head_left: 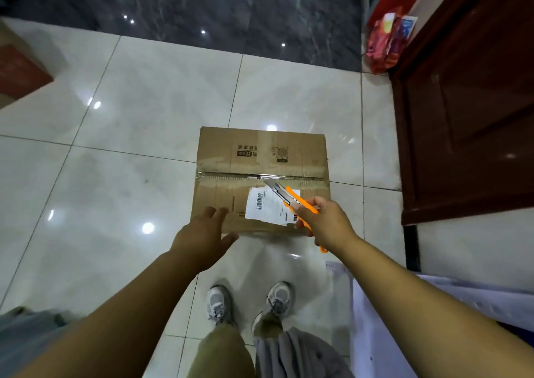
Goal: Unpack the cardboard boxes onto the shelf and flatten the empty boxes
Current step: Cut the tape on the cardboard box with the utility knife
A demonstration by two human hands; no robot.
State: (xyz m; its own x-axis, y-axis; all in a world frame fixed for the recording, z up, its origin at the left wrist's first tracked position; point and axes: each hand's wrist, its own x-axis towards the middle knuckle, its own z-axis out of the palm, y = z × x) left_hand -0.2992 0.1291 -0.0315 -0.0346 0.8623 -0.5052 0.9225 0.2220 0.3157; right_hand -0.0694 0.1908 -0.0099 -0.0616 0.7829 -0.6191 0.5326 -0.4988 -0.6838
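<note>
Both my arms were bare all the way up, no sleeves, no watch or rings on my left hand point(203, 234) or my right hand point(323, 221). I had on olive-green trousers point(222, 351), kinda baggy, with the cuffs bunching over my shoes. The shoes were grey-and-white mesh sneakers, laces matching; the left sneaker point(217, 302) sat just left of the right sneaker point(276, 298), both toes pointing away from me. A loose grey bit of fabric point(291, 354), probably my shirt hem but honestly couldn't tell, hung right below the right sneaker and covered that trouser leg. More blurry grey cloth point(26, 331) showed way off left of the left sneaker.
</note>
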